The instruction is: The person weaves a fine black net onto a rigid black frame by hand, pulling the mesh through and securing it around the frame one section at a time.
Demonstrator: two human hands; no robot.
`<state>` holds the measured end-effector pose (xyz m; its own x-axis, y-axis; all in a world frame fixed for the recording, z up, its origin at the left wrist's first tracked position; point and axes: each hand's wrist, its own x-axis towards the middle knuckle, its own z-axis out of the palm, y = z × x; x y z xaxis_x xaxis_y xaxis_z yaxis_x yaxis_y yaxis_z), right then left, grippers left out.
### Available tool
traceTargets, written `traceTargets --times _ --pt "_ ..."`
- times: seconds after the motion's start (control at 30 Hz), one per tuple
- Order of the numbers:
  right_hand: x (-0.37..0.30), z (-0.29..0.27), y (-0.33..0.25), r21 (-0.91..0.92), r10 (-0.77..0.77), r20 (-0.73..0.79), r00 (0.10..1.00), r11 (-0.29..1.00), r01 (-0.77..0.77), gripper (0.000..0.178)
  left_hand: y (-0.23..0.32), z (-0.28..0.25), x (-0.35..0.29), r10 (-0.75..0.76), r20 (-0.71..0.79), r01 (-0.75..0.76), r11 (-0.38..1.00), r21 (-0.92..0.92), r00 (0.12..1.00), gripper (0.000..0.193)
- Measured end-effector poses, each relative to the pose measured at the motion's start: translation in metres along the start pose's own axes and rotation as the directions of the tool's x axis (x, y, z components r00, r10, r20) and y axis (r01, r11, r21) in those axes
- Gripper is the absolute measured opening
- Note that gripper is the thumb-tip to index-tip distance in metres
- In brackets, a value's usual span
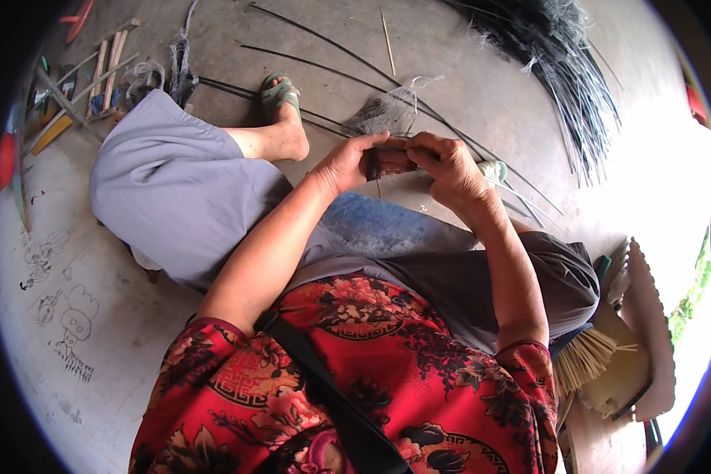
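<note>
Out in front of my knees, my left hand (pixel 344 164) and my right hand (pixel 450 167) meet around a small, dark reddish-brown flat piece (pixel 395 162). My left fingers are closed on its left end. At the upper right, my right thumb and fingers pinch together by its edge; what lies inside that pinch is too small to make out. Just beyond my hands, a crumpled grey mesh net (pixel 383 114) lies on the floor. Below them, a worn blue cloth (pixel 395 225) stretches across between my legs.
Long thin dark rods (pixel 324 75) cross the floor ahead, near a pale stick (pixel 388 43). A large bundle of dark strips (pixel 577 110) lies far right. Wooden pieces (pixel 109 67) sit at far left. Pale thin sticks (pixel 588 359) and a jagged-edged board (pixel 648 332) are beside my right side.
</note>
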<state>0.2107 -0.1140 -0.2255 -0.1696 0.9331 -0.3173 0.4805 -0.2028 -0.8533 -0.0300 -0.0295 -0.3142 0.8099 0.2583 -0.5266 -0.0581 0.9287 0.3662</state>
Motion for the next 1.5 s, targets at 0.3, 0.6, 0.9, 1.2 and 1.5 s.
traceTargets --times 0.3,0.6,0.9,1.2,1.5 --pt "-0.006 -0.014 0.025 -0.095 -0.063 -0.092 0.994 0.994 0.055 0.033 0.02 0.009 -0.008 -0.008 0.095 0.026 0.982 -0.188 0.995 0.06" --pt "0.002 0.005 0.013 -0.062 -0.179 -0.138 0.974 0.983 0.172 0.031 0.017 0.004 -0.007 0.0 0.015 0.003 0.986 -0.168 1.0 0.058" --pt "0.005 0.018 -0.003 0.021 -0.087 -0.119 0.989 0.996 0.09 0.026 0.013 0.004 -0.011 -0.007 -0.068 0.0 0.996 -0.093 0.998 0.058" --pt "0.006 0.013 0.018 -0.07 -0.07 -0.131 0.989 0.996 0.061 0.02 0.011 0.006 -0.013 -0.034 -0.009 0.032 0.992 -0.121 0.999 0.057" --pt "0.005 0.003 0.033 -0.129 0.063 -0.108 0.992 0.989 -0.077 0.023 0.013 0.001 -0.015 -0.021 0.0 0.021 0.994 -0.106 1.0 0.057"
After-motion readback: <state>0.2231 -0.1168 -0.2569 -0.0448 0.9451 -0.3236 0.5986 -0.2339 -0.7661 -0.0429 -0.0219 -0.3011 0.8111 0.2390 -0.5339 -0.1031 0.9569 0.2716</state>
